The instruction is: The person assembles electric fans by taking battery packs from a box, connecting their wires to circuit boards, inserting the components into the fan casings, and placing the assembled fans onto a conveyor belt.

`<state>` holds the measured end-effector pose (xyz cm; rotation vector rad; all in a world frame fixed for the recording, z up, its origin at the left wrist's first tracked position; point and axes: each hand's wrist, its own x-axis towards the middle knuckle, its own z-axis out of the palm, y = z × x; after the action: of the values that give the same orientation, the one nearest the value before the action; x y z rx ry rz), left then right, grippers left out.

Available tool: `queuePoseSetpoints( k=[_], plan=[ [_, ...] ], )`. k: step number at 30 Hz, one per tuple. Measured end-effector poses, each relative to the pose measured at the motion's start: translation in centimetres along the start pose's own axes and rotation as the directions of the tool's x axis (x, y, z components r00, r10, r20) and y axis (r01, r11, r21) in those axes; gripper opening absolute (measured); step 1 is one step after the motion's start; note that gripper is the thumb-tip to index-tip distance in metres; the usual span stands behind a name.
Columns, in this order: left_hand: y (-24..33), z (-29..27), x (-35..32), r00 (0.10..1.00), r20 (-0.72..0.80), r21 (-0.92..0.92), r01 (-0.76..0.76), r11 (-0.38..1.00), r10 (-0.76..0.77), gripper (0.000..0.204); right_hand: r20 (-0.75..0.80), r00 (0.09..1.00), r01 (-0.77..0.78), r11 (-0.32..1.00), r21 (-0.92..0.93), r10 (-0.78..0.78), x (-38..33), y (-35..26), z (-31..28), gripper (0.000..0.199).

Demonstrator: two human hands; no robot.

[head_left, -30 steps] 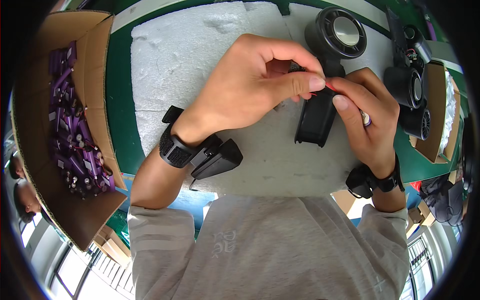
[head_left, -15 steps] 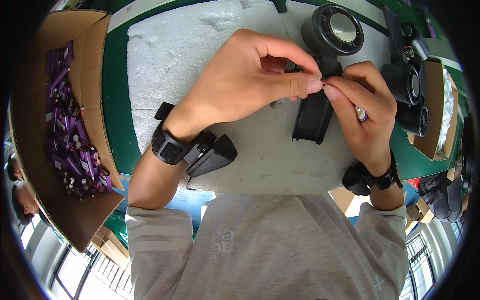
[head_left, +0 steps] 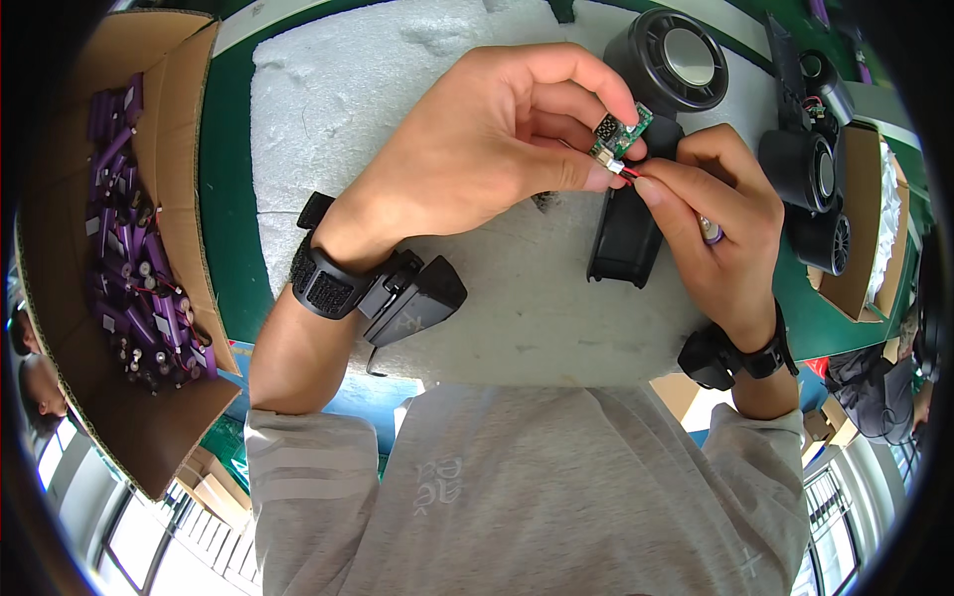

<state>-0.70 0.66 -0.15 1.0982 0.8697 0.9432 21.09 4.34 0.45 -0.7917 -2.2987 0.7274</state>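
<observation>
Between the thumb and fingers of my left hand (head_left: 477, 139) is a small green circuit board (head_left: 626, 134), held tilted. A white plug (head_left: 608, 161) sits at its lower edge, with red and black wires (head_left: 627, 174) leading from it. The thumb and forefinger of my right hand (head_left: 730, 223) pinch these wires close to the plug. A purple battery cell (head_left: 710, 230) shows partly in the same hand; the fingers hide most of it. Below the board lies a black fan body, its round head (head_left: 686, 58) at the far side and its long hollow handle (head_left: 624, 243) toward me.
White foam slabs (head_left: 328, 109) cover the green table (head_left: 237, 199). An open cardboard box (head_left: 179, 119) on the left holds many purple battery cells (head_left: 149, 288). More black fan parts (head_left: 798, 164) and a smaller carton (head_left: 847, 209) stand at the right. Black devices are strapped to both wrists.
My left fingers have lifted and turned, so the green board and white plug now show. My right hand keeps its pinch on the wires, almost in place.
</observation>
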Motion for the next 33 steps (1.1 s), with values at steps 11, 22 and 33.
queuePoseSetpoints(
  k=[11, 22, 33],
  plan=[
    [0.6, 0.0, -0.1, 0.999, -0.032, 0.065, 0.017, 0.998, -0.014, 0.033, -0.010, 1.000, 0.005, 1.000, -0.012, -0.005, -0.1, 0.1, 0.0, 0.010],
    [-0.5, 0.9, -0.3, 0.980, -0.115, 0.187, -0.139, 0.973, 0.162, 0.034, 0.005, 0.999, 0.035, 0.999, -0.012, -0.035, -0.1, 0.1, -0.1, 0.009],
    [-0.4, 2.6, -0.4, 0.940, -0.174, 0.521, -0.165, 0.838, 0.293, 0.037, -0.100, 0.990, 0.096, 0.993, -0.067, -0.102, 0.1, 0.0, 0.3, 0.037]
  ],
)
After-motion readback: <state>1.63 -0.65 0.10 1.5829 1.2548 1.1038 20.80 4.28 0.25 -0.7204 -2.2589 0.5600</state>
